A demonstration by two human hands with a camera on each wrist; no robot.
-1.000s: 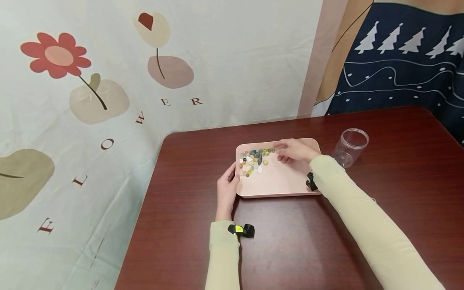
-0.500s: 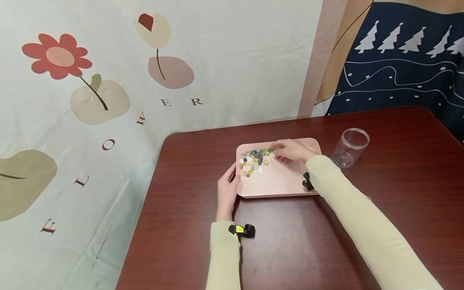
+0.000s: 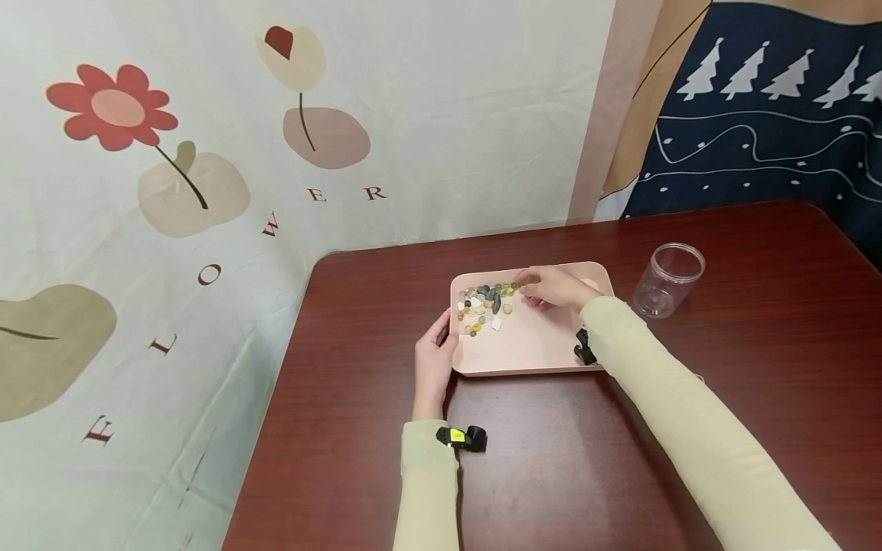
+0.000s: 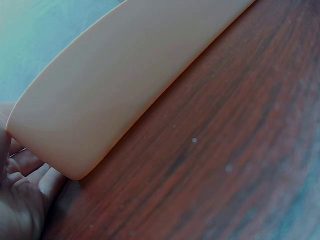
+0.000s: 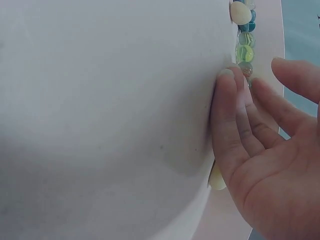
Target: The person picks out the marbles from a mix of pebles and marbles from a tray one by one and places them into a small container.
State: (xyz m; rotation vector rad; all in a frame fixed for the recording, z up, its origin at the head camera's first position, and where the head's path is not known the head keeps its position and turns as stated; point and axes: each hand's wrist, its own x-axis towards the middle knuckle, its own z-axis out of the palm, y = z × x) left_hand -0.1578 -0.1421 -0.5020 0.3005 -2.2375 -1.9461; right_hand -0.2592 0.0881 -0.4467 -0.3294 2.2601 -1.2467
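Note:
A pink rectangular tray [image 3: 530, 348] lies on the table, with glass marbles [image 3: 508, 290] and small stones [image 3: 475, 303] gathered toward its far left. My left hand [image 3: 432, 360] grips the tray's left side, thumb at the rim; in the left wrist view its fingers [image 4: 37, 172] are partly hidden behind the tray wall. Over the tray's far part, my right hand [image 3: 556, 286] has its fingers extended, fingertips right at the end of the marble row. In the right wrist view, a pale stone [image 5: 217, 180] shows beside the palm, partly covered by the hand.
A clear plastic jar [image 3: 668, 279] stands right of the tray, beside my right sleeve [image 3: 661, 367]. The reddish-brown table [image 3: 358, 398] backs against a hanging flower-print cloth [image 3: 441, 115]. A dark tree-patterned cloth [image 3: 758, 138] hangs at the back right.
My right hand has shifted slightly left along the tray's far edge, closer to the marbles, then stayed about there. The left hand keeps its hold on the tray.

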